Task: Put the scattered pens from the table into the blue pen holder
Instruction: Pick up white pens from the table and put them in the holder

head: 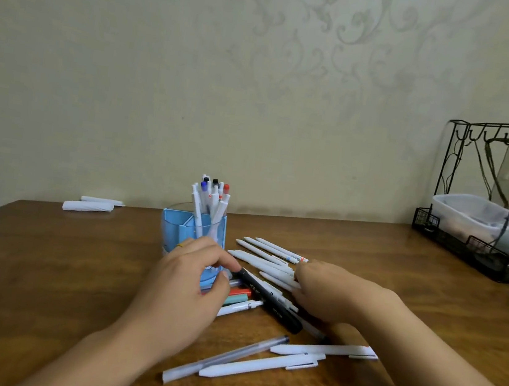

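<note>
The blue pen holder [177, 225] stands at the table's middle with several white pens upright in it. In front of it my left hand [183, 284] pinches the near end of a black marker [271, 303] that lies on the pile. My right hand [330, 295] rests palm down on a group of white pens [264, 257], fingers curled over them. More white pens [260, 363] and a clear pen [225, 356] lie nearer me. Red and teal pens [238, 294] show beneath my left hand.
A wooden table [43, 262] fills the lower view, against a patterned wall. A black wire rack [478, 251] with a clear plastic tub [483, 216] stands at the back right. Two white rolled objects [89, 206] lie at the back left.
</note>
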